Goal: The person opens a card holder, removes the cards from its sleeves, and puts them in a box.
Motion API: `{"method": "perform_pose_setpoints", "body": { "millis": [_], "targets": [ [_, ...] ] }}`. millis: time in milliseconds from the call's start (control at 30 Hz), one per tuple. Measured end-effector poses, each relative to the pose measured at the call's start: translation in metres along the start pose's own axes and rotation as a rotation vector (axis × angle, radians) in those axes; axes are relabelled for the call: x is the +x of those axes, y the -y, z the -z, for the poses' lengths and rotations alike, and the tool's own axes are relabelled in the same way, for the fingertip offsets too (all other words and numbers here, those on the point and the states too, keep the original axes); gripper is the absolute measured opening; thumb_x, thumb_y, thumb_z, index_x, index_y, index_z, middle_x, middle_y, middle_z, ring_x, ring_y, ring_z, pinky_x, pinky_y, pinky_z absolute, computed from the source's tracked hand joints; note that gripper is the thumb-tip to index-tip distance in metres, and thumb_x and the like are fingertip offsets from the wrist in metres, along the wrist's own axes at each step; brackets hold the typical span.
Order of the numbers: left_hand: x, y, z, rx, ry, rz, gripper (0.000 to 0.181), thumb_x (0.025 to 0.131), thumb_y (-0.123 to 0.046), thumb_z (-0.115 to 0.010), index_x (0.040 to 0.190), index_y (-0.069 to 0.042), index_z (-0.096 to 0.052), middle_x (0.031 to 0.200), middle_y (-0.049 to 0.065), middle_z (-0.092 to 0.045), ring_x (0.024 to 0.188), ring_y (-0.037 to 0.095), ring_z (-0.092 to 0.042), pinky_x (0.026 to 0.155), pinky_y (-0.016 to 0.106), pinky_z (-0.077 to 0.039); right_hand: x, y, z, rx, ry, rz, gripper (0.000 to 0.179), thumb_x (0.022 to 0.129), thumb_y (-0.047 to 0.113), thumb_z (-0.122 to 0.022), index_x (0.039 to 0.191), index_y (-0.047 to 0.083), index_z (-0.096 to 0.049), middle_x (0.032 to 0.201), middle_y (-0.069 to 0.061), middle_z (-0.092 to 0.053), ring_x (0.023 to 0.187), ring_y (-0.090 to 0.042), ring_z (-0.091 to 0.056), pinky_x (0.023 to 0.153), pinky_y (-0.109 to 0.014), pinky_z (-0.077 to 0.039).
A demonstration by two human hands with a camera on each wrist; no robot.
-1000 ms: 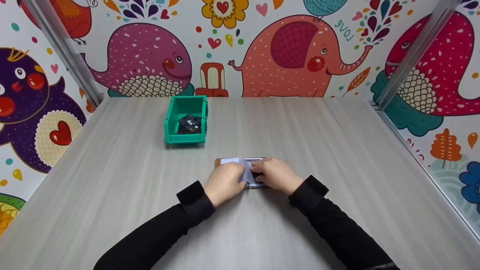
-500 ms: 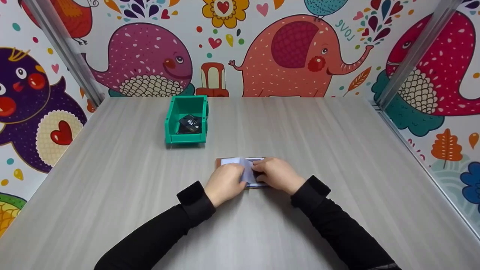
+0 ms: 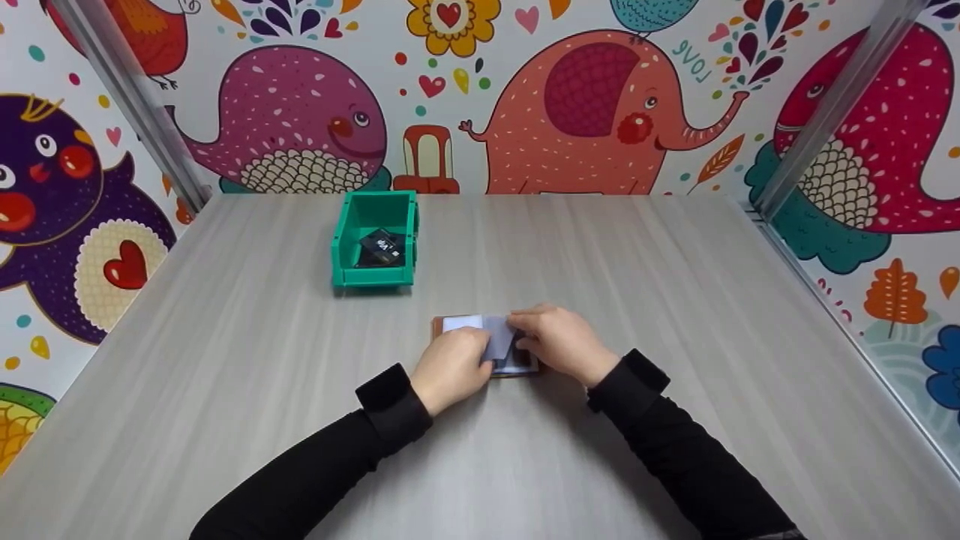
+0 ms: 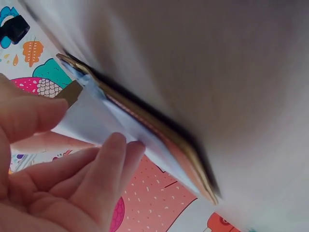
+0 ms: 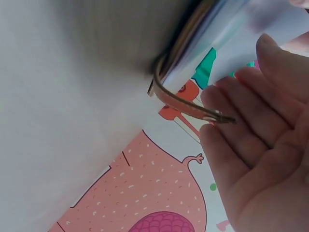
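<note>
On the table lies an opened card holder (image 3: 437,325) with a brown cover and translucent sleeves. My left hand (image 3: 451,366) pinches a sleeve page (image 4: 91,113) between thumb and fingers, lifting it off the cover. At the holder's right side, my right hand (image 3: 566,343) touches the page's edge with its fingertips. In the right wrist view those fingers are fairly straight, and the thumb stands apart from them. A brown strap (image 5: 186,108) of the holder curves over toward the right fingers. Something dark shows beneath the right fingers; I cannot tell whether it is a card.
A green bin (image 3: 373,277) stands farther back on the left, with several black cards (image 3: 382,247) inside. The pale table (image 3: 645,262) meets patterned walls (image 3: 585,112) at the back and sides.
My right hand has shifted slightly right and back, its index finger now straighter along the page edge. More of the lifted page shows. The left hand keeps its place.
</note>
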State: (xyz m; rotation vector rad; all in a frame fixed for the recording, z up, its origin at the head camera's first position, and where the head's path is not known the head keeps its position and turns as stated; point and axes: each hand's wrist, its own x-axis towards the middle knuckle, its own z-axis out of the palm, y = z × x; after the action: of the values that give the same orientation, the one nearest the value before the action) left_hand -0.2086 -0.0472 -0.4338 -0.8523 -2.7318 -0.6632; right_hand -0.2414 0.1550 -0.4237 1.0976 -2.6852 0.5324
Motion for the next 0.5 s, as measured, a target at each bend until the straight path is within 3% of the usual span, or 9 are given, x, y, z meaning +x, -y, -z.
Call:
{"method": "perform_pose_setpoints", "body": {
  "millis": [167, 267, 400, 500],
  "targets": [
    [-0.0005, -0.0008, -0.0005, -0.014, -0.008, 0.016, 0.016, 0.079, -0.001, -0.068, 0.075, -0.006, -0.054, 0.071, 0.007, -0.059, 0.068, 0.022, -0.058, 0.063, 0.04, -0.048, 0.0, -0.003, 0.002, -0.027, -0.058, -0.024, 0.038, 0.081, 0.001, -0.078, 0.118, -0.001, -0.07, 0.116, -0.016, -0.069, 0.105, -0.032, -0.065, 0.088, -0.045, -0.052],
    [-0.0015, -0.0011, -0.0002, -0.043, -0.018, 0.034, 0.01, 0.08, 0.001, -0.066, 0.087, 0.0, -0.06, 0.078, 0.011, -0.064, 0.074, 0.024, -0.062, 0.066, 0.041, -0.05, -0.0006, -0.0042, 0.0024, -0.039, -0.069, -0.043, 0.04, 0.081, 0.002, -0.079, 0.12, -0.001, -0.069, 0.115, -0.015, -0.07, 0.105, -0.032, -0.065, 0.086, -0.045, -0.053],
    [-0.0027, -0.0009, 0.0025, -0.087, -0.022, 0.061, 0.027, 0.082, 0.001, -0.065, 0.108, 0.008, -0.061, 0.091, 0.016, -0.068, 0.082, 0.026, -0.065, 0.071, 0.042, -0.053, -0.0006, -0.0054, 0.0018, -0.032, -0.059, -0.048, 0.04, 0.081, 0.001, -0.078, 0.12, -0.002, -0.069, 0.115, -0.016, -0.069, 0.105, -0.033, -0.065, 0.087, -0.046, -0.052],
    [-0.0032, 0.0004, 0.0061, -0.089, -0.033, 0.079, 0.029, 0.082, 0.001, -0.065, 0.109, 0.009, -0.061, 0.09, 0.016, -0.068, 0.081, 0.026, -0.065, 0.072, 0.043, -0.053, -0.0005, -0.0053, 0.0007, -0.03, -0.047, -0.041, 0.04, 0.08, 0.0, -0.079, 0.119, -0.002, -0.069, 0.114, -0.016, -0.07, 0.104, -0.032, -0.066, 0.088, -0.045, -0.053]
  ]
}}
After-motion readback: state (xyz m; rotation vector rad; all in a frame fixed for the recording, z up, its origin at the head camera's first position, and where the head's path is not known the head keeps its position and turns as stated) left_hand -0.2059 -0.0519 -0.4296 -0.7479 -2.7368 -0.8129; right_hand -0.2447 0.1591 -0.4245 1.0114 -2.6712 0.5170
